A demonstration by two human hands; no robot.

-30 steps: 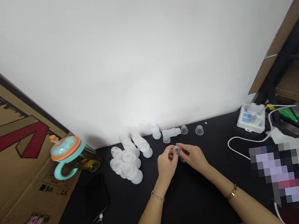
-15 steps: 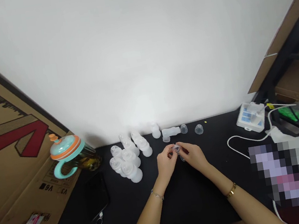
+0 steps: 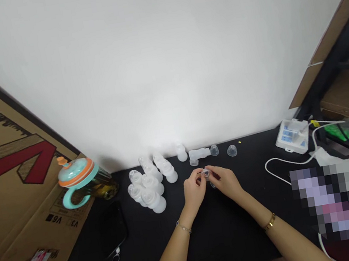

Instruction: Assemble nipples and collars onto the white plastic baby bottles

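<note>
Fingertips of my left hand (image 3: 196, 189) and my right hand (image 3: 225, 181) pinch a small clear round bottle part (image 3: 205, 173) between them, above the black table. Another clear piece (image 3: 213, 185) shows partly under my right hand. Just beyond my hands, a white bottle (image 3: 200, 153) lies on its side, with a small clear ring (image 3: 194, 162) close by. Two clear domed caps, a left one (image 3: 214, 150) and a right one (image 3: 232, 151), rest to the right of it. Several small white bottles with clear tops (image 3: 150, 184) stand grouped to the left.
A handled cup (image 3: 83, 180) with an orange and mint lid stands at far left by a cardboard box (image 3: 11, 209). A dark phone (image 3: 113, 228) lies in front of it. On the right are a white power strip box (image 3: 292, 136), a white cable (image 3: 276, 159) and a blurred patch.
Almost nothing differs. My hands stay in the same place with the clear round part between their fingertips.
</note>
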